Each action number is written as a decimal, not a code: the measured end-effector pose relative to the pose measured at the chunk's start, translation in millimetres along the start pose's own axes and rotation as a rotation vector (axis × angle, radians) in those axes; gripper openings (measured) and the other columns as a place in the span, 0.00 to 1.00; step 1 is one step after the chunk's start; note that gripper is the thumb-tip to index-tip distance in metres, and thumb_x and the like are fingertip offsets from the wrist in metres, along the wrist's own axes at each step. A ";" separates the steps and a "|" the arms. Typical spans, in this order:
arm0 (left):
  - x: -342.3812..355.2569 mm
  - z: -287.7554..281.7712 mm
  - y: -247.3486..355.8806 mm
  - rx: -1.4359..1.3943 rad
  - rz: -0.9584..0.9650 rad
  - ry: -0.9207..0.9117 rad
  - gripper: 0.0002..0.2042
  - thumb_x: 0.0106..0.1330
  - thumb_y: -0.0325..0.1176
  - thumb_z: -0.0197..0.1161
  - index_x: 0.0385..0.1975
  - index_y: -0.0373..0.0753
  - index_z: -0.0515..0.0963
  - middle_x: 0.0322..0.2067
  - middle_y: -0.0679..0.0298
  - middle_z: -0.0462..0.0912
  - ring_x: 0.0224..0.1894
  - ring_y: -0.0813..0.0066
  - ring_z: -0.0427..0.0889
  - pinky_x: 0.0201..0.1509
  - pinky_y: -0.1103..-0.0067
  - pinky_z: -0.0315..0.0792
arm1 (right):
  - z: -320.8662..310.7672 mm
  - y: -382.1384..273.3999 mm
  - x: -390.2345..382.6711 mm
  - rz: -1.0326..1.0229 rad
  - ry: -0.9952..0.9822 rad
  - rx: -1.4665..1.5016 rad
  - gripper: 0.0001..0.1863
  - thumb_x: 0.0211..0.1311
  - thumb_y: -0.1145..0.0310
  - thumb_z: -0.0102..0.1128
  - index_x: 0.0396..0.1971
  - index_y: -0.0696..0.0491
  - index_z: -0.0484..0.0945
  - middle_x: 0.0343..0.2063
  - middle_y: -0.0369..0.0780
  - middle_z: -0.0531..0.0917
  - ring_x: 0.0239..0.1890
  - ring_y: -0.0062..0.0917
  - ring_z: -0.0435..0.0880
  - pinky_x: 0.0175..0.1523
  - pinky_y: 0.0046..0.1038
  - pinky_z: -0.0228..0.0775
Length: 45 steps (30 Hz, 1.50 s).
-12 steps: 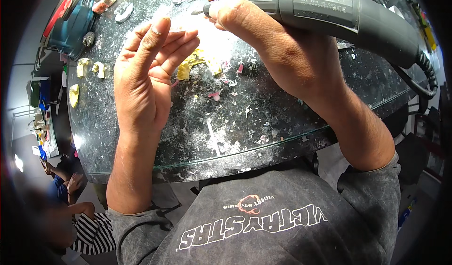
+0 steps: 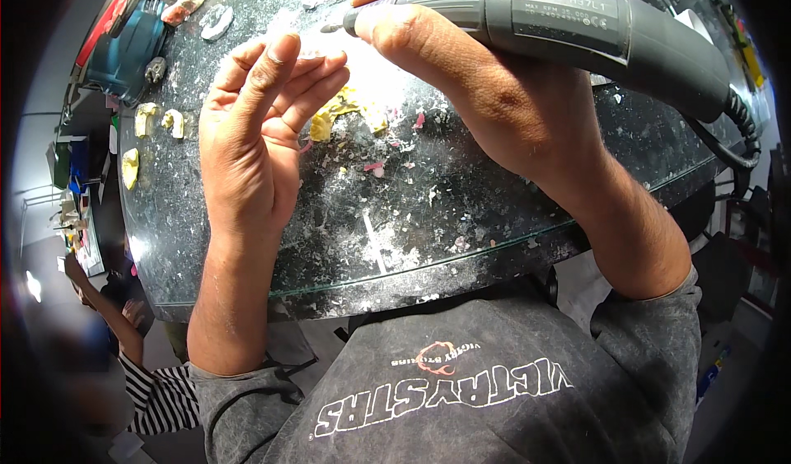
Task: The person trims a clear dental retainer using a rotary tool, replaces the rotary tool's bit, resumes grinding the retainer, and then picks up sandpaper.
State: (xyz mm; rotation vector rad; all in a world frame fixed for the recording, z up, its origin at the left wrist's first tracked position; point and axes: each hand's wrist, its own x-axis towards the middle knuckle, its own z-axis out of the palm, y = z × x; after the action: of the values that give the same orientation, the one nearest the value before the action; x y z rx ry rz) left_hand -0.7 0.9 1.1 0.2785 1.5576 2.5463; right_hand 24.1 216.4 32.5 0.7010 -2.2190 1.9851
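A dark grey rotary handpiece (image 2: 560,21) is gripped in my right hand (image 2: 503,93), its body lying over the hand. The short burr (image 2: 331,28) at its tip points left, toward my left fingertips but apart from them. My left hand (image 2: 255,126) is raised palm inward with curled fingers and thumb. A small pale piece (image 2: 311,55) shows by its fingertips; glare hides what it is. Beneath the left fingers lie crumpled yellow fragments (image 2: 325,122) on the dusty dark tabletop (image 2: 395,225).
Pale dental-like casts (image 2: 216,21) and small yellow-white pieces (image 2: 145,119) lie along the left side. A blue container with a red top (image 2: 124,48) stands at the far left. The handpiece's coiled cord (image 2: 746,130) hangs at right. Another person's arm (image 2: 107,307) shows at lower left.
The handpiece and burr have shifted slightly left, closer to my left fingertips. My left hand has barely moved. The other person's arm at lower left has changed position.
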 end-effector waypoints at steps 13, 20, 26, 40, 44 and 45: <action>0.2 -0.1 -1.0 -0.050 0.010 -0.032 0.11 0.64 0.27 0.64 0.42 0.30 0.73 0.36 0.47 0.83 0.43 0.53 0.84 0.55 0.61 0.78 | 13.8 -10.0 0.5 -0.048 0.099 -0.116 0.11 0.65 0.70 0.61 0.38 0.62 0.74 0.30 0.38 0.81 0.34 0.16 0.79 0.39 0.20 0.72; 0.3 -0.3 -1.6 -0.039 0.005 -0.025 0.10 0.64 0.26 0.64 0.41 0.31 0.73 0.36 0.47 0.83 0.43 0.52 0.84 0.55 0.60 0.78 | 6.0 -10.5 6.2 -0.026 0.053 0.016 0.10 0.64 0.71 0.60 0.38 0.62 0.75 0.31 0.39 0.81 0.34 0.17 0.79 0.39 0.21 0.71; -0.1 -0.6 -3.7 -0.034 0.012 -0.030 0.10 0.64 0.26 0.64 0.41 0.33 0.73 0.37 0.49 0.83 0.44 0.53 0.84 0.55 0.60 0.78 | 10.1 -23.8 -0.4 0.043 0.051 -0.273 0.10 0.64 0.71 0.60 0.38 0.63 0.75 0.31 0.41 0.80 0.33 0.18 0.79 0.40 0.23 0.72; -0.5 0.5 -4.6 -0.101 0.019 -0.083 0.09 0.64 0.25 0.63 0.41 0.33 0.73 0.36 0.50 0.83 0.44 0.53 0.84 0.56 0.60 0.78 | 10.0 -18.8 0.5 -0.114 0.057 -0.040 0.15 0.62 0.67 0.62 0.41 0.64 0.77 0.36 0.45 0.82 0.41 0.22 0.82 0.47 0.23 0.74; -0.7 -0.8 -5.6 -0.072 0.020 -0.071 0.09 0.64 0.25 0.63 0.42 0.33 0.72 0.37 0.49 0.83 0.45 0.51 0.84 0.56 0.60 0.78 | 9.5 -20.3 -2.5 0.049 0.088 -0.199 0.15 0.62 0.66 0.62 0.42 0.63 0.76 0.37 0.45 0.82 0.39 0.22 0.82 0.46 0.23 0.74; -1.1 -0.8 -5.9 -0.096 0.019 -0.057 0.10 0.64 0.24 0.63 0.42 0.33 0.72 0.38 0.48 0.83 0.46 0.50 0.83 0.56 0.59 0.77 | 9.5 -11.4 2.8 0.013 0.055 0.064 0.15 0.62 0.66 0.62 0.42 0.62 0.75 0.36 0.44 0.82 0.38 0.21 0.81 0.46 0.22 0.73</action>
State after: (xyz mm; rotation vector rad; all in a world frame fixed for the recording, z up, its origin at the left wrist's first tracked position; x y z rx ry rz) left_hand 0.3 2.6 -4.6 0.3519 1.4145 2.5941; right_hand 28.2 205.9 42.5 0.6329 -2.1436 2.0633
